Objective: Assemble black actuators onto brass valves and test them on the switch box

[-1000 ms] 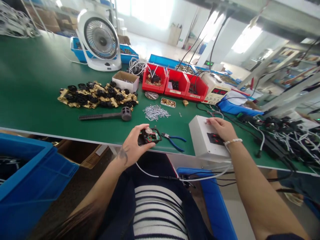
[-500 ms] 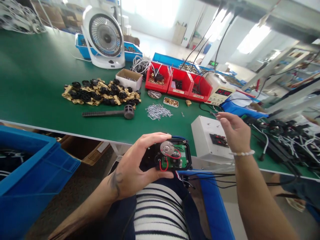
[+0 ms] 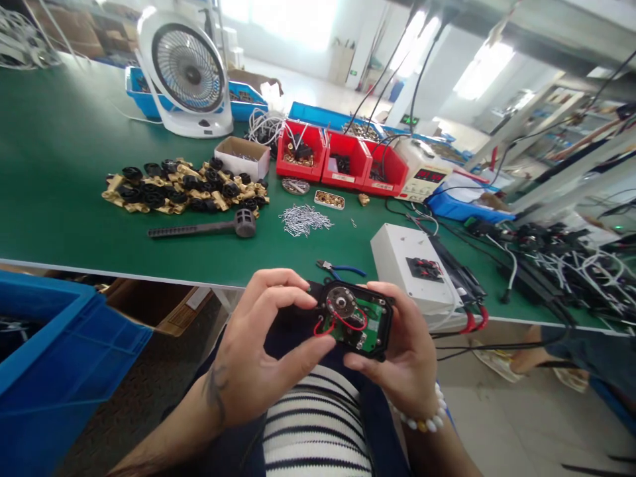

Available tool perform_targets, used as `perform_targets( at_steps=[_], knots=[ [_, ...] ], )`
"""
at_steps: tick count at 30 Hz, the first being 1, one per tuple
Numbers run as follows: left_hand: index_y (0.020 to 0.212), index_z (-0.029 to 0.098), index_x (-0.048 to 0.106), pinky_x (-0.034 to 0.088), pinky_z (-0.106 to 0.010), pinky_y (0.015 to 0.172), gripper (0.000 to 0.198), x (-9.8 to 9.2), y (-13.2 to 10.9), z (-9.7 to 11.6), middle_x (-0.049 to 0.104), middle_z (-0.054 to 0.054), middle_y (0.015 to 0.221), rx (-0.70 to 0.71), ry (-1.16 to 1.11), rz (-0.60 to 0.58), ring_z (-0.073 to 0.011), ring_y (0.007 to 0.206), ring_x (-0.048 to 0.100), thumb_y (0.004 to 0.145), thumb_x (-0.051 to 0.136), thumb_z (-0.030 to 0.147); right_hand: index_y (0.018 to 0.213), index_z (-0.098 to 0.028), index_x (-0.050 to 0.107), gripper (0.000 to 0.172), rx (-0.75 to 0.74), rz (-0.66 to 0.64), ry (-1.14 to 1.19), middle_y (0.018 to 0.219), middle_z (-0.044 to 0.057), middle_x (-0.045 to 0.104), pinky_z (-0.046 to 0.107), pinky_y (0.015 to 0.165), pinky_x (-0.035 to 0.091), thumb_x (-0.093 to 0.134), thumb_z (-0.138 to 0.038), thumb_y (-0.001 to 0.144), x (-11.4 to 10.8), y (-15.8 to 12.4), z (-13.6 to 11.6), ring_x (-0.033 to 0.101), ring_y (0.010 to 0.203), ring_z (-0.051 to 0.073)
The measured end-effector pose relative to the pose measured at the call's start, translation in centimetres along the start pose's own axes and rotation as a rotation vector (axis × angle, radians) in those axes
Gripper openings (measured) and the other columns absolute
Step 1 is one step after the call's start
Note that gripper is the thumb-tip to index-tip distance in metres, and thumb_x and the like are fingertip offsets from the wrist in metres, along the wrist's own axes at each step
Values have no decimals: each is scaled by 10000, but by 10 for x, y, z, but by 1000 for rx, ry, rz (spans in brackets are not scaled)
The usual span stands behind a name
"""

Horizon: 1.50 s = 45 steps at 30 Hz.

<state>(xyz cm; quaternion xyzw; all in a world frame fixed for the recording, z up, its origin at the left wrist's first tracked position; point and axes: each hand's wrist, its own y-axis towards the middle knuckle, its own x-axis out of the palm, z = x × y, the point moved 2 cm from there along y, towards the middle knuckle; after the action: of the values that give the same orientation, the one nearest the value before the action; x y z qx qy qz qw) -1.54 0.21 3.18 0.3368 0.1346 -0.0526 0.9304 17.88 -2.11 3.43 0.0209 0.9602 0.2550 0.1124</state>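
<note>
A black plastic housing with an open face is held above my lap, just in front of the bench edge. Inside it show a green circuit board, a round metal motor-like part and looped red wires. My right hand grips the housing's right end, thumb below and fingers behind. At the left end my left hand has its thumb and fingertips against the housing, near the red wires. Blue-handled cutting pliers lie on the bench just beyond the housing.
On the green bench are a dark mallet-shaped tool, brass-and-black parts, small metal clips, red bins, a fan and a white switch box. Black cables lie right; a blue crate stands left.
My right hand has come from beside the white box to the housing's right end. My left hand has shifted leftward on the housing, and the pliers are now uncovered.
</note>
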Motion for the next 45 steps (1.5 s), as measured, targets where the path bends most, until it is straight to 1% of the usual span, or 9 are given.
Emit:
perform_targets(
  at_steps=[5, 12, 18, 21, 25, 30, 34, 37, 45],
  knots=[
    [982, 207, 619, 501, -252, 860, 147, -1, 0, 5, 581, -22, 1002, -11, 43, 51, -129, 967, 577, 912, 596, 80, 1336, -362, 560, 730, -13, -9, 4, 1259, 19, 640, 263, 1009, 529, 876, -263, 685, 2, -6, 1, 638, 1144, 174],
    [966, 175, 617, 492, -268, 886, 159, -6, 3, 11, 583, -30, 980, 316, 244, -47, -143, 959, 554, 897, 599, 33, 1341, -374, 550, 710, 98, -81, 30, 1220, -10, 653, 167, 950, 525, 858, -256, 713, 7, -9, -4, 667, 1056, 125],
    [1257, 180, 564, 439, -300, 1060, 308, -10, 8, 1, 558, -105, 1301, 228, 138, -195, -181, 1218, 519, 956, 579, 246, 1354, -368, 537, 721, 83, -138, 5, 1269, -2, 644, 198, 982, 521, 857, -265, 716, 7, -10, 1, 654, 1115, 146],
    [1112, 170, 622, 470, -232, 978, 162, -9, 13, 0, 623, -67, 1139, 215, 84, -265, -137, 1082, 577, 962, 560, 178, 1348, -335, 545, 704, 66, -203, -33, 1281, 21, 645, 235, 993, 527, 855, -268, 720, 9, -9, 7, 642, 1147, 173],
    [906, 166, 609, 495, -224, 848, 115, -1, 18, -9, 597, -39, 956, 146, 145, -213, -128, 920, 574, 976, 522, 192, 1305, -258, 578, 662, 135, -254, -27, 1257, 61, 658, 283, 996, 536, 860, -291, 706, 18, 1, 21, 654, 1122, 202],
    [957, 198, 607, 525, -252, 834, 162, -7, 44, -74, 645, -23, 965, -126, 416, -91, -141, 886, 627, 987, 490, 306, 1219, -219, 573, 616, 377, -186, 186, 1139, 66, 702, 318, 933, 567, 840, -403, 695, 43, 30, 62, 685, 1041, 212],
    [1095, 72, 594, 507, -396, 942, 224, -46, 81, -151, 615, -171, 1127, -366, 682, 116, -233, 1004, 618, 967, 487, 221, 1217, -178, 547, 617, 458, -93, 49, 1145, 117, 705, 370, 910, 570, 698, -565, 761, 58, 52, 101, 688, 1036, 241],
    [1126, 87, 608, 457, -480, 1030, 221, -73, 105, -193, 605, -167, 1211, -481, 820, 112, -271, 1155, 578, 934, 560, 185, 1155, -138, 598, 592, 436, -67, -117, 1087, 161, 707, 434, 869, 573, 660, -577, 763, 64, 59, 122, 694, 955, 273],
    [1267, 163, 561, 522, -497, 961, 396, -77, 124, -217, 562, -117, 1328, -744, 1001, -23, -271, 1160, 589, 916, 643, 327, 1196, -118, 620, 479, 261, 17, -410, 1202, 201, 635, 588, 1031, 429, 620, -413, 819, 67, 48, 122, 580, 1140, 341]
  ],
)
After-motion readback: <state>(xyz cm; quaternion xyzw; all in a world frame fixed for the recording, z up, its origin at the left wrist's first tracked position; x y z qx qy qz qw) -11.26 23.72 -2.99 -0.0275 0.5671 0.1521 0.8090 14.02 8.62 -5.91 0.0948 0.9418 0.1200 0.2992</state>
